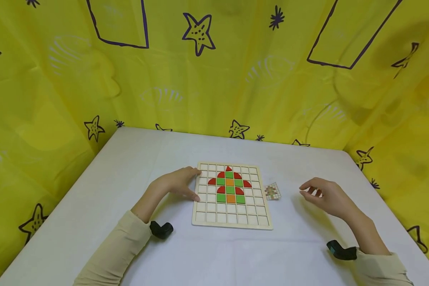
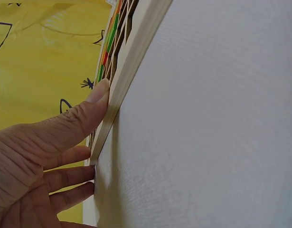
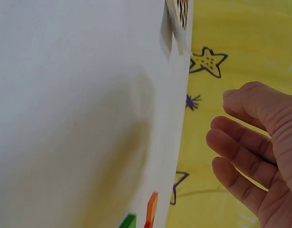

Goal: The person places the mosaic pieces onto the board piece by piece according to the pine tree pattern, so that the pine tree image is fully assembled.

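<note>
A light wooden grid board (image 1: 232, 227) lies flat on the white table, its square cells framed by thin strips. Green squares (image 1: 229, 174), two orange squares (image 1: 230, 198), red quarter-round pieces (image 1: 247, 184) and a red triangle (image 1: 228, 169) form a tree-like figure on it. My left hand (image 1: 176, 182) touches the board's left edge, its thumb (image 2: 100, 95) against the rim and its fingers spread. To the right, my right hand (image 1: 327, 196) hovers over the table with nothing in its loosely bent fingers. Between that hand and the board sits a small printed card (image 1: 273, 191).
Beneath everything is a white-covered table (image 1: 232, 262). A yellow curtain (image 1: 214, 79) with drawn stars hangs along its back and sides. Upright green (image 3: 128, 221) and orange pieces (image 3: 152, 206) show at the bottom of the right wrist view.
</note>
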A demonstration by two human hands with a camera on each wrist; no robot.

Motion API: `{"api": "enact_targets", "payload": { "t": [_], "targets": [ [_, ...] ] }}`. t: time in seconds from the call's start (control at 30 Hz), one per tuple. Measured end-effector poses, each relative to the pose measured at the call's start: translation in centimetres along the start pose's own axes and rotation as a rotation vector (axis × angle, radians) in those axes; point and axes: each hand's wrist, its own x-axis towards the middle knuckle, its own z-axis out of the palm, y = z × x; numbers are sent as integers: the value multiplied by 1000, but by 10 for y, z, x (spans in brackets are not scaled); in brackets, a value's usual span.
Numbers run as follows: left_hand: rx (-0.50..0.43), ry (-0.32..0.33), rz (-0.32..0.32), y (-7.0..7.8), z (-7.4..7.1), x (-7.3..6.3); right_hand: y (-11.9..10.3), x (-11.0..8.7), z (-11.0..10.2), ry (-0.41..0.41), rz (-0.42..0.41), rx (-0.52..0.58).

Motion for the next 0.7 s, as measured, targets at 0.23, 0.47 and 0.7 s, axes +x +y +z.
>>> {"api": "enact_targets", "payload": {
  "t": [0.23, 0.47, 0.7],
  "targets": [
    [-3, 0, 7, -1, 0, 1, 12, -21, -11, 7, 54, -15],
    [0, -1, 4, -2, 0, 1, 24, -40, -17, -41, 130, -35],
    [0, 4, 4, -1, 1, 1, 30, -53, -22, -134, 220, -34]
  ]
}}
